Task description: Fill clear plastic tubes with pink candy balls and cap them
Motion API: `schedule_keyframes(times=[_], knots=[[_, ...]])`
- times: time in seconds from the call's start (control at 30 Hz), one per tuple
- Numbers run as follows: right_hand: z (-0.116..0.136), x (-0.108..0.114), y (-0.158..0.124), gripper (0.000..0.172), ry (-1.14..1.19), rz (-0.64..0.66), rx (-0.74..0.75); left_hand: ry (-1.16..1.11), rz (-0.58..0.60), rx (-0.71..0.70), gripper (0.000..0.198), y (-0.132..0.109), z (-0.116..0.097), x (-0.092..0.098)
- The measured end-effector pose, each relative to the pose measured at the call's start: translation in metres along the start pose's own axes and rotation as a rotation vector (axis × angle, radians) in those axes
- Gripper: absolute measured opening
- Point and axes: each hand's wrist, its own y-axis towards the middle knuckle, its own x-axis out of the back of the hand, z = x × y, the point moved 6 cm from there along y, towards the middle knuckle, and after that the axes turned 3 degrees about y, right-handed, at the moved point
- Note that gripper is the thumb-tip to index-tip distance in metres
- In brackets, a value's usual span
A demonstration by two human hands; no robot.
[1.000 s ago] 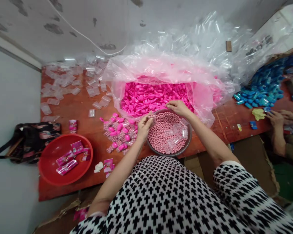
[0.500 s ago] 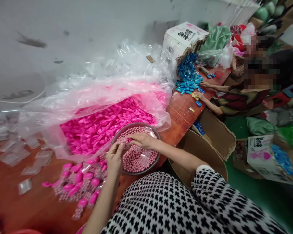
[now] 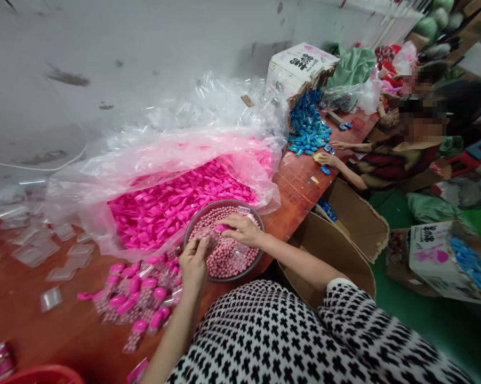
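- Pinching a clear case (image 3: 207, 234) of pink beads, the left hand (image 3: 193, 257) has its thumb and fingers closed on it, above the left rim of the grey bowl (image 3: 229, 278), in the head view.
- The right hand (image 3: 242, 229) is bent nearly closed, a pink cap (image 3: 223, 228) between thumb and fingertips, over the beads (image 3: 220, 265). Cap and case are just beside each other; whether they touch, I cannot tell.
- The bowl sits close to the table's (image 3: 290, 176) front edge, and its far rim borders the bag (image 3: 152, 154) of pink caps. That leaves little room beyond the bowl.
- Left of the left hand, the pile (image 3: 134, 293) of capped cases lies near the wrist, hemming that side. Tabletop shows between it and the loose clear boxes (image 3: 36, 245).
- Right of the bowl, tabletop runs along the edge toward the blue pieces (image 3: 308, 130) and a co-worker's hand (image 3: 327, 159), well apart.
- An open carton (image 3: 324, 258) stands below the edge, under the right forearm.
- At the bottom left, the frame cuts off a red basin (image 3: 44, 372).
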Motion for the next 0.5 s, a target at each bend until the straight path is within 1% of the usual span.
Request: schedule_keyframes(times=[0.07,0.1,0.2,0.3,0.37,0.4,0.5], knots=[[0.006,0.013,0.003,0.029,-0.009,-0.049,0.016,0.199,0.066,-0.074,0.033,-0.002,-0.003,0.001],[0.011,0.016,0.005,0.028,-0.016,-0.049,0.044,0.299,0.103,-0.119,0.033,-0.003,-0.005,0.001],[0.024,0.014,0.006,0.026,-0.034,0.045,0.145,0.493,0.152,-0.276,0.032,-0.008,-0.014,-0.003],[0.031,0.010,0.006,0.024,-0.002,0.110,0.191,0.537,0.200,-0.393,0.026,-0.012,-0.024,-0.009],[0.034,0.010,0.006,0.025,0.019,0.110,0.213,0.520,0.254,-0.405,0.023,-0.014,-0.027,-0.012],[0.035,0.010,0.006,0.025,0.016,0.106,0.216,0.505,0.258,-0.397,0.022,-0.014,-0.028,-0.012],[0.034,0.010,0.005,0.023,-0.019,0.138,0.174,0.502,0.211,-0.382,0.023,-0.016,-0.030,-0.006]])
